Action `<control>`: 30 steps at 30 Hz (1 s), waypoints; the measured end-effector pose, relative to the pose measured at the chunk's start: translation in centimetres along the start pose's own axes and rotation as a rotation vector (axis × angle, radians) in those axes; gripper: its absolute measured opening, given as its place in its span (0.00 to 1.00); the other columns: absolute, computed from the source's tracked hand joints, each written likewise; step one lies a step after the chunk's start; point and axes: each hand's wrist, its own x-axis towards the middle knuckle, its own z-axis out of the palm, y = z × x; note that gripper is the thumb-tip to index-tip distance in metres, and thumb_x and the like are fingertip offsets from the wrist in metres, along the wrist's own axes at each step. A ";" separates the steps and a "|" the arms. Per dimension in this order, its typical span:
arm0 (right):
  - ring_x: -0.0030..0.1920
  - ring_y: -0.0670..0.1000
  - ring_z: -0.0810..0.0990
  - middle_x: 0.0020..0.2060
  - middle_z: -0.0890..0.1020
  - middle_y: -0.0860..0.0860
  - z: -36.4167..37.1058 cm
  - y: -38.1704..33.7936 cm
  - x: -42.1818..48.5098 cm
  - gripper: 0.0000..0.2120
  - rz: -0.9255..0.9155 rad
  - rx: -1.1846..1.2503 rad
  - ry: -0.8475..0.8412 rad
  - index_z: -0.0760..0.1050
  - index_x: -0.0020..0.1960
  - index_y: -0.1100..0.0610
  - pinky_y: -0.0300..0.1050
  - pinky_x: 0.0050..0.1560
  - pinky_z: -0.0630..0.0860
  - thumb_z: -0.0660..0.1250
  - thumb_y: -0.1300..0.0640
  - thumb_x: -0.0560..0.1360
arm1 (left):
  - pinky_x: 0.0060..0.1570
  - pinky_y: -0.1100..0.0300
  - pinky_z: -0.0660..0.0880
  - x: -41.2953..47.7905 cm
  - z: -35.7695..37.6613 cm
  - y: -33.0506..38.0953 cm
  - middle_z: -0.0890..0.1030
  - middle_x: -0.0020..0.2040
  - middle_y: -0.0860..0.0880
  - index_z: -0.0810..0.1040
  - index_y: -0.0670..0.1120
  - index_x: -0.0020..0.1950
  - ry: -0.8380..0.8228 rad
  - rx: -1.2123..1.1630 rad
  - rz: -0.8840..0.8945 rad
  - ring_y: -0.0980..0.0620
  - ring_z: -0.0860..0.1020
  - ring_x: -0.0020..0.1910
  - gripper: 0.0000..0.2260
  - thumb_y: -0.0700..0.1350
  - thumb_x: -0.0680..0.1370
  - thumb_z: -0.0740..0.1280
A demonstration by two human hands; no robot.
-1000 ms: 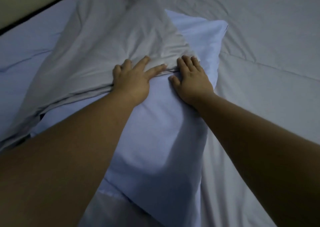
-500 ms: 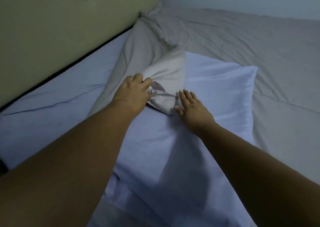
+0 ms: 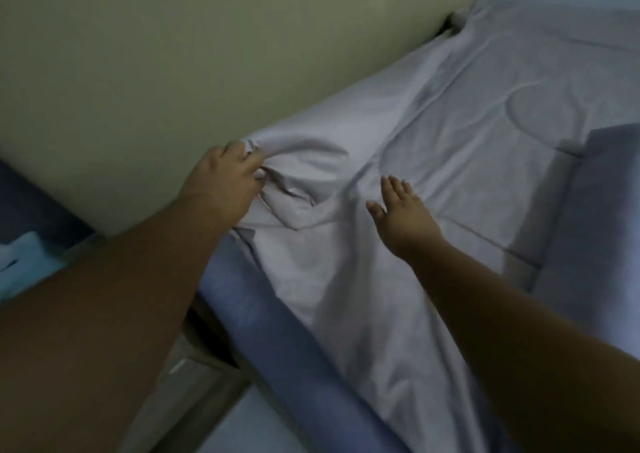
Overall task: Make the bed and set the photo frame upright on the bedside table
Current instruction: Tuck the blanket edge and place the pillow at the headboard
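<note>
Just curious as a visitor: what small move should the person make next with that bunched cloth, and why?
Probably tug the grey cover corner toward the headboard: the left hand grips it bunched there, while the right hand is open above the wrinkles.

Both bare arms stretch forward. The left hand [image 3: 227, 179] is closed in a fist, fingers curled tight around bunched fabric. The right hand [image 3: 401, 215] lies flat, palm down, fingers extended together and thumb spread to the side.
</note>
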 end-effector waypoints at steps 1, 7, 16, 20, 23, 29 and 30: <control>0.77 0.54 0.46 0.77 0.49 0.54 1.6 -2.5 1.1 0.29 -0.031 -0.001 -0.021 0.45 0.76 0.57 0.50 0.76 0.46 0.47 0.44 0.81 | 0.34 0.56 0.74 -1.7 1.7 -1.9 0.84 0.47 0.44 0.85 0.47 0.40 0.062 0.012 0.015 0.41 0.80 0.38 0.13 0.45 0.73 0.59; 0.76 0.55 0.49 0.77 0.53 0.55 10.8 -11.8 4.9 0.29 -0.200 -0.051 -0.099 0.50 0.76 0.57 0.50 0.75 0.47 0.48 0.44 0.80 | 0.31 0.54 0.74 -7.9 12.1 -4.3 0.83 0.43 0.42 0.85 0.48 0.48 0.041 -0.268 -0.086 0.41 0.79 0.36 0.14 0.49 0.74 0.60; 0.75 0.54 0.54 0.75 0.62 0.50 20.1 -14.2 4.5 0.26 -0.316 -0.122 -0.040 0.56 0.75 0.52 0.56 0.74 0.47 0.48 0.42 0.80 | 0.46 0.55 0.70 -10.9 23.7 0.4 0.77 0.54 0.45 0.72 0.51 0.60 -0.128 -0.987 -0.919 0.44 0.76 0.50 0.17 0.57 0.75 0.62; 0.75 0.55 0.58 0.73 0.66 0.50 20.5 -17.8 6.3 0.24 -0.590 -0.016 -0.032 0.55 0.75 0.51 0.52 0.73 0.51 0.50 0.46 0.80 | 0.61 0.48 0.72 -10.6 26.3 -0.8 0.76 0.62 0.37 0.73 0.41 0.64 -0.140 -1.029 -1.320 0.38 0.75 0.60 0.17 0.45 0.78 0.58; 0.76 0.54 0.53 0.75 0.61 0.51 20.8 -17.8 8.9 0.24 -0.493 -0.095 -0.050 0.55 0.75 0.52 0.50 0.74 0.47 0.48 0.46 0.81 | 0.62 0.51 0.73 -9.4 26.9 -1.1 0.74 0.66 0.40 0.71 0.40 0.67 -0.178 -1.309 -1.719 0.41 0.73 0.64 0.21 0.49 0.80 0.52; 0.76 0.53 0.51 0.76 0.56 0.53 22.3 -15.3 10.5 0.26 -0.312 -0.248 -0.068 0.53 0.75 0.55 0.50 0.74 0.45 0.46 0.45 0.80 | 0.61 0.53 0.67 -7.6 27.1 0.3 0.73 0.66 0.37 0.71 0.38 0.66 -0.134 -1.127 -1.712 0.39 0.72 0.64 0.26 0.57 0.80 0.51; 0.76 0.53 0.51 0.76 0.56 0.52 22.7 -15.5 10.5 0.26 -0.309 -0.250 -0.055 0.53 0.75 0.55 0.50 0.74 0.45 0.46 0.45 0.80 | 0.60 0.53 0.68 -7.7 27.4 0.2 0.73 0.66 0.36 0.70 0.37 0.65 -0.172 -1.077 -1.680 0.38 0.72 0.64 0.24 0.53 0.80 0.52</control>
